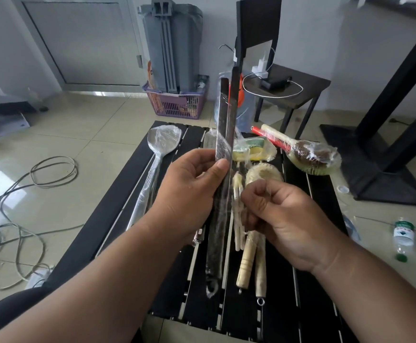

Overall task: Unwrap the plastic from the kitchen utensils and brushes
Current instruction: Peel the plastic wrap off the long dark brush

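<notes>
Beyond the hands a wrapped ladle (163, 139), sponge (251, 148) and red-handled brush (306, 154) lie on the black slatted surface (117, 209), while the left hand (189, 189) grips plastic-wrapped metal tongs (223, 149) upright, film clinging, beside the right hand (276, 214) with fingers curled, pinching something I cannot tell.

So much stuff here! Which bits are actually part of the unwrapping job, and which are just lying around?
Part of the job:
left hand gripping wrapped tongs
right hand picking at the wrap
wrapped ladle
wrapped sponges
wrapped red brush
wooden brushes

Just lying about:
purple basket
bottle
floor cables
chair
</notes>
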